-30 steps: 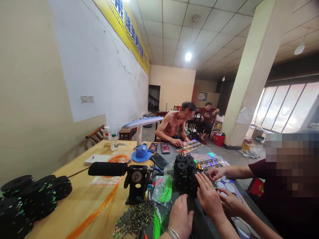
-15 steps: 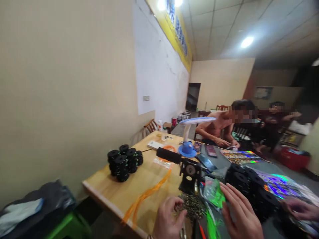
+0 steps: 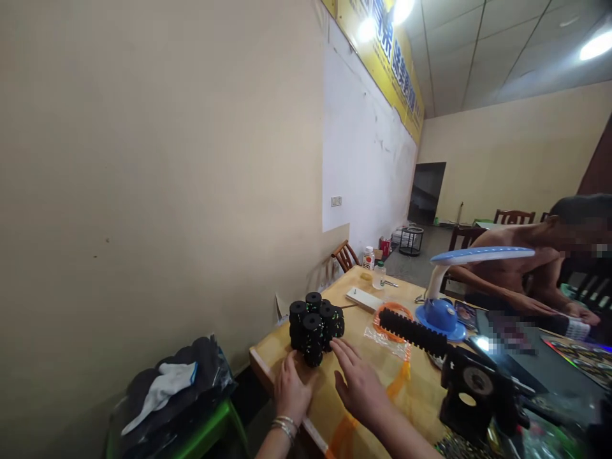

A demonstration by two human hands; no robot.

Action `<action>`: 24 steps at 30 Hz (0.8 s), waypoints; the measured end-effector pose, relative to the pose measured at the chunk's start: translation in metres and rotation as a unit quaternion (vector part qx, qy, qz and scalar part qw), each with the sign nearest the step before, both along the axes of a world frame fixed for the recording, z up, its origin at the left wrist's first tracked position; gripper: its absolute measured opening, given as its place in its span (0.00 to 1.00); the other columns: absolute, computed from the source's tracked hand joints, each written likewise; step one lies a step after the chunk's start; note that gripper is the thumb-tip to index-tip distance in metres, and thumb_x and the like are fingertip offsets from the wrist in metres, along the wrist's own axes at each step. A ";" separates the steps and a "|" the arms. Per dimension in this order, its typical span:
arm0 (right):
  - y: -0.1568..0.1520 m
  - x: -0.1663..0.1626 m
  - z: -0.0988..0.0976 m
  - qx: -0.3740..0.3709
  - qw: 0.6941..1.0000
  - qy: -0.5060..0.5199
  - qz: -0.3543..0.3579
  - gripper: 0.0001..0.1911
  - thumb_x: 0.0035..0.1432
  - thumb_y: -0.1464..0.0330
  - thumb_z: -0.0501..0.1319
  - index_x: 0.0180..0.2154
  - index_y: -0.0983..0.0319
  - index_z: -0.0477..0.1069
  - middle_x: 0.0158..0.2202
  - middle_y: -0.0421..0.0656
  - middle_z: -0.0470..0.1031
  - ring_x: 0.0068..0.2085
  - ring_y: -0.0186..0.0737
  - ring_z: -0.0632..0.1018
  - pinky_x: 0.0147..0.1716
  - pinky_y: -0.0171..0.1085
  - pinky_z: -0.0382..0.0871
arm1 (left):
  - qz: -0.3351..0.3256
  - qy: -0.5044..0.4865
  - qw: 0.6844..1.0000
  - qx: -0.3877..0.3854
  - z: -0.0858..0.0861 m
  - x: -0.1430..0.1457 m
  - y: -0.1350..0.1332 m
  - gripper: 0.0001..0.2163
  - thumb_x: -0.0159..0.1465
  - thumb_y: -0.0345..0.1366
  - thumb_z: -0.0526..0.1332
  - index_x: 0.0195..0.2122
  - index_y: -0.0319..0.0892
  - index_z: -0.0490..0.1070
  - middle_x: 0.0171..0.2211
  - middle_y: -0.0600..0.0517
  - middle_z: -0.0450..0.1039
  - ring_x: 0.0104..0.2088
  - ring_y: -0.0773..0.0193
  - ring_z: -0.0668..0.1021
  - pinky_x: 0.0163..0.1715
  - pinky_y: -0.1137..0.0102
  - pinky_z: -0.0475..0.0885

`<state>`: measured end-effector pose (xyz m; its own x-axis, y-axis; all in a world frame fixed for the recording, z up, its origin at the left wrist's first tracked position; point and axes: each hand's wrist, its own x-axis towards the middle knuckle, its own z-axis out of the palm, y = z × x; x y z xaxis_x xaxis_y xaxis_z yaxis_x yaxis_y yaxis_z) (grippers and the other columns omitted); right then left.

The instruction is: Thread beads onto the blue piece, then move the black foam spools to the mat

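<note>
A cluster of black ridged cylinders [image 3: 313,325], flecked with green and holed at the top, stands upright on the wooden table. My left hand [image 3: 292,389] is at its near-left side, fingers stretched toward the base. On the right, my right hand [image 3: 357,382] reaches toward the same cluster with fingers extended and thumb apart. Whether the fingertips touch the cylinders I cannot tell. Orange strands [image 3: 349,433] lie partly hidden beneath my right forearm. To the right stands a black metal device [image 3: 471,389] with a ridged black rod [image 3: 414,333].
A blue lamp [image 3: 437,315], an orange coil [image 3: 389,322], a white strip [image 3: 366,299] and bottles [image 3: 378,275] are on the wooden table [image 3: 268,357]. A person [image 3: 519,274] sits across at the right. Black bags with a white glove [image 3: 165,386] rest on a green stool [image 3: 215,427] at lower left.
Both hands have left the small metal parts and the green strands, moving left to the black cylinders. The view has turned left. The seated person remains in sight.
</note>
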<state>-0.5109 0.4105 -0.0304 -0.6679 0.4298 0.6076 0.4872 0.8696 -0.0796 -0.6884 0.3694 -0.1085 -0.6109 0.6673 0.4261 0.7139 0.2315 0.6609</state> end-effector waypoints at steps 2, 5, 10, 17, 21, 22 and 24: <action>0.010 -0.020 0.000 0.004 1.000 -0.007 0.008 0.31 0.52 0.79 0.51 0.59 0.68 0.61 0.59 0.51 0.66 0.60 0.48 0.66 0.57 0.48 0.68 | -0.004 0.016 0.999 -0.045 -0.001 0.000 0.010 0.27 0.54 0.41 0.62 0.53 0.33 0.64 0.49 0.37 0.73 0.52 0.49 0.74 0.51 0.61 0.67; 0.021 -0.039 0.003 0.012 1.000 -0.014 0.012 0.31 0.51 0.80 0.51 0.59 0.68 0.62 0.60 0.51 0.66 0.61 0.49 0.64 0.58 0.48 0.66 | 0.007 0.037 0.995 -0.092 -0.003 0.004 0.021 0.28 0.56 0.44 0.60 0.54 0.31 0.65 0.47 0.36 0.74 0.51 0.47 0.74 0.50 0.61 0.66; 0.032 -0.058 0.010 0.006 0.999 -0.050 0.019 0.33 0.49 0.81 0.52 0.58 0.72 0.62 0.60 0.53 0.65 0.62 0.51 0.63 0.59 0.50 0.64 | 0.044 0.044 0.990 -0.126 -0.002 0.008 0.034 0.24 0.59 0.42 0.58 0.52 0.30 0.68 0.43 0.36 0.77 0.47 0.46 0.76 0.47 0.59 0.67; 0.040 -0.075 0.013 0.013 0.999 -0.031 0.023 0.28 0.51 0.80 0.52 0.56 0.71 0.66 0.56 0.53 0.70 0.57 0.49 0.67 0.59 0.48 0.65 | 0.046 0.038 0.988 -0.139 0.005 0.005 0.038 0.18 0.60 0.37 0.57 0.47 0.32 0.72 0.37 0.39 0.79 0.41 0.47 0.79 0.40 0.61 0.69; 0.037 -0.074 0.014 0.032 0.999 -0.010 0.032 0.25 0.53 0.79 0.52 0.53 0.71 0.68 0.52 0.53 0.72 0.52 0.49 0.69 0.56 0.48 0.67 | 0.045 0.042 0.987 -0.147 0.004 0.006 0.036 0.19 0.59 0.37 0.58 0.49 0.32 0.71 0.38 0.39 0.79 0.42 0.48 0.79 0.42 0.61 0.68; 0.037 -0.074 0.013 0.034 0.999 -0.009 0.035 0.25 0.53 0.79 0.52 0.53 0.71 0.68 0.52 0.53 0.72 0.52 0.49 0.69 0.56 0.48 0.68 | 0.044 0.043 0.987 -0.149 0.004 0.006 0.035 0.19 0.59 0.37 0.58 0.49 0.31 0.71 0.38 0.39 0.79 0.42 0.48 0.78 0.42 0.61 0.68; 0.035 -0.073 0.013 0.038 0.999 -0.008 0.039 0.25 0.53 0.79 0.53 0.53 0.71 0.68 0.52 0.53 0.71 0.52 0.49 0.69 0.55 0.48 0.68 | 0.043 0.046 0.986 -0.153 0.004 0.007 0.034 0.20 0.60 0.36 0.57 0.50 0.31 0.70 0.39 0.38 0.78 0.43 0.48 0.78 0.44 0.61 0.67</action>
